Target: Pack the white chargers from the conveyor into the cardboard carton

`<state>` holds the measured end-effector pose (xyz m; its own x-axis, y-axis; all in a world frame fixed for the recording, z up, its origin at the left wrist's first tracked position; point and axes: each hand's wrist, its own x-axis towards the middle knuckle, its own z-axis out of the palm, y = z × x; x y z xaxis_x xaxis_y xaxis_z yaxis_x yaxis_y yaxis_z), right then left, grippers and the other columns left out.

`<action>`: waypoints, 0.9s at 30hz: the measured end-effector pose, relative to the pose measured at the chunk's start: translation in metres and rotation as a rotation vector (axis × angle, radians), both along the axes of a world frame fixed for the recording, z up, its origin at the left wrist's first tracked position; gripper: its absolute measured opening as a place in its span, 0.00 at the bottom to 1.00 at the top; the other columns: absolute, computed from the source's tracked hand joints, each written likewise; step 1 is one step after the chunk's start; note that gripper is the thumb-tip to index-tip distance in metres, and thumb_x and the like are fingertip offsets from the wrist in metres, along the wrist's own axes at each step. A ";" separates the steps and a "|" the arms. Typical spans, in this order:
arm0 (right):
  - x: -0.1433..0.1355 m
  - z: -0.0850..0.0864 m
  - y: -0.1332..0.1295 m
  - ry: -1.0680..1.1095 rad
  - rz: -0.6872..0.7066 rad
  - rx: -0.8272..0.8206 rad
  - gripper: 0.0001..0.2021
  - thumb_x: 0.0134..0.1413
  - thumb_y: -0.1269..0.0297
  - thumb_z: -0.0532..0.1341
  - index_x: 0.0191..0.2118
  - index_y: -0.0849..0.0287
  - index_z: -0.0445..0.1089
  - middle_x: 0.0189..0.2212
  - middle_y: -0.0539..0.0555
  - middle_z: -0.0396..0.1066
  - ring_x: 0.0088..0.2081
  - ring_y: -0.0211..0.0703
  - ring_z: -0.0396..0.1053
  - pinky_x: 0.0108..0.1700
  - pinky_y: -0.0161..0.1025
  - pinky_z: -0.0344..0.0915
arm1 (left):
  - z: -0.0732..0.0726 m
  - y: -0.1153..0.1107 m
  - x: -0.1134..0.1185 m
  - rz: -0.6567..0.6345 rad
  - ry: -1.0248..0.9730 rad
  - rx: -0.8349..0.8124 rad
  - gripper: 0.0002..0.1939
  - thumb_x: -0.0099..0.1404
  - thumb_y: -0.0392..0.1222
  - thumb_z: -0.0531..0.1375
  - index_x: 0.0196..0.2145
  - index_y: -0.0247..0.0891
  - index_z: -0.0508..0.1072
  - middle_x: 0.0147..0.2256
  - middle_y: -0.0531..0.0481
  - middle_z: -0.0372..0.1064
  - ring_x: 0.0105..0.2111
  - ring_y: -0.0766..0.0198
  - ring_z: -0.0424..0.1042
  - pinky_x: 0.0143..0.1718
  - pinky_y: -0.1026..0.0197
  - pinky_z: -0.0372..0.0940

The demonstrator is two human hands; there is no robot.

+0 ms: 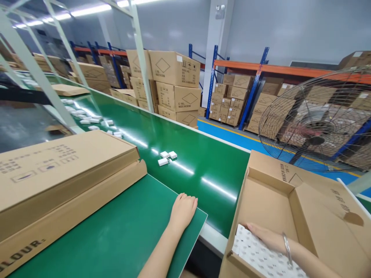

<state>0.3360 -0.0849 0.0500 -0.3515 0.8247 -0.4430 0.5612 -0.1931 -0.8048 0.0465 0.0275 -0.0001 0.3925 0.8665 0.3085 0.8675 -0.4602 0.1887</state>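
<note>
My left hand (183, 208) rests at the far edge of a green work board (116, 227), with its fingers curled under and their tips hidden. Whether anything is in it, I cannot make out. Over on the right, my right hand (268, 236), with a silver bangle at the wrist, lies inside an open carton (269, 193). Its fingers are stretched out over rows of small white boxes (249, 247), touching them at the top. Some of its fingers are hidden. The white boxes cover the near part of the carton's floor.
A green conveyor belt (203, 154) runs past the board, bearing three small white boxes (167, 157) and several more farther left. A closed carton (69, 166) stands on the board. Behind are stacked cartons (176, 85), racks and a large fan (315, 123).
</note>
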 end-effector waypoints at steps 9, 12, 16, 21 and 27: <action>-0.010 0.023 -0.008 0.090 -0.020 -0.118 0.36 0.54 0.38 0.45 0.59 0.60 0.57 0.58 0.57 0.54 0.59 0.47 0.50 0.61 0.42 0.44 | -0.001 0.000 -0.001 -0.003 -0.013 0.007 0.23 0.67 0.40 0.41 0.27 0.36 0.73 0.27 0.46 0.71 0.33 0.58 0.67 0.48 0.53 0.54; -0.011 0.022 -0.008 0.091 -0.035 -0.122 0.37 0.52 0.37 0.46 0.59 0.59 0.57 0.57 0.57 0.55 0.59 0.48 0.50 0.61 0.42 0.45 | -0.002 0.000 -0.001 -0.001 -0.013 0.016 0.23 0.67 0.40 0.41 0.26 0.36 0.73 0.27 0.46 0.71 0.33 0.58 0.67 0.47 0.53 0.54; -0.008 0.015 -0.011 0.089 -0.018 -0.099 0.34 0.55 0.40 0.46 0.60 0.60 0.55 0.58 0.57 0.54 0.58 0.47 0.51 0.61 0.43 0.46 | -0.001 0.000 0.000 0.001 0.014 0.024 0.23 0.67 0.39 0.40 0.27 0.36 0.73 0.27 0.45 0.71 0.33 0.58 0.68 0.48 0.53 0.54; -0.006 0.011 -0.014 -0.008 0.041 -0.032 0.35 0.57 0.40 0.41 0.60 0.62 0.53 0.59 0.57 0.51 0.59 0.46 0.49 0.61 0.43 0.44 | 0.000 -0.001 0.000 -0.001 0.018 0.016 0.23 0.67 0.39 0.40 0.27 0.36 0.72 0.27 0.45 0.71 0.33 0.58 0.68 0.48 0.53 0.54; -0.001 0.007 -0.013 -0.262 -0.040 0.026 0.38 0.55 0.37 0.40 0.61 0.63 0.53 0.60 0.55 0.49 0.61 0.47 0.45 0.63 0.44 0.37 | -0.001 -0.001 0.000 0.003 -0.005 0.010 0.23 0.67 0.40 0.40 0.26 0.36 0.72 0.27 0.45 0.71 0.33 0.58 0.67 0.48 0.53 0.53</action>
<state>0.3351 -0.0976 0.0569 -0.1942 0.8480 -0.4932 0.7434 -0.2008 -0.6379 0.0462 0.0267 -0.0012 0.3886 0.8643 0.3193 0.8678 -0.4598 0.1886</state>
